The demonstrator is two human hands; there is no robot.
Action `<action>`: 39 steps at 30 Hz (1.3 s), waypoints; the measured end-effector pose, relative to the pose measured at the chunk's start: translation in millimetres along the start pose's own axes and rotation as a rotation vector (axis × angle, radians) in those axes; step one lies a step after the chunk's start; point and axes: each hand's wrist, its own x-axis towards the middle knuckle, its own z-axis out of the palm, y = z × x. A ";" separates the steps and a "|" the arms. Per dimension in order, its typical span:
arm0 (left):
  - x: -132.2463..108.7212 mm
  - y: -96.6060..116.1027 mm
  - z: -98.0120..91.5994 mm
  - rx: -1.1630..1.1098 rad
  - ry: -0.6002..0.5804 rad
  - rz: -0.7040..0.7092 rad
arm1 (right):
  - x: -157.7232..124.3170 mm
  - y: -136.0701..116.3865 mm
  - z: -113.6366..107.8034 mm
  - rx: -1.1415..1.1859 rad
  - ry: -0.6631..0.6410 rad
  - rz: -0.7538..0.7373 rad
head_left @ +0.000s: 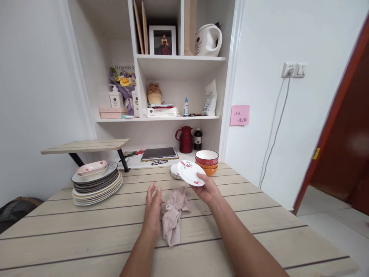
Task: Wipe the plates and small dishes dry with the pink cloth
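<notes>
My right hand [208, 189] grips a small white plate [190, 173] with red flowers by its near right edge and holds it tilted above the table. Just behind it, partly covered by that plate, is a short stack of small white plates [174, 171]. My left hand [153, 209] is raised over the table with fingers apart and nothing in it. Between my hands a crumpled pinkish-grey cloth [173, 217] lies on the wood, close beside the left hand.
Stacked bowls [206, 163] stand at the back right. At left, a tall pile of plates [96, 185] with an oval pink-rimmed dish on top sits near a small raised shelf [86, 145]. Behind the table [115, 234], a laptop [159, 153] and a red jug [186, 140] occupy the shelving.
</notes>
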 end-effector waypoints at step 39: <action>-38.4 44.4 -11.0 0.408 -0.173 -0.077 | 8.3 6.4 -4.0 0.088 0.099 0.083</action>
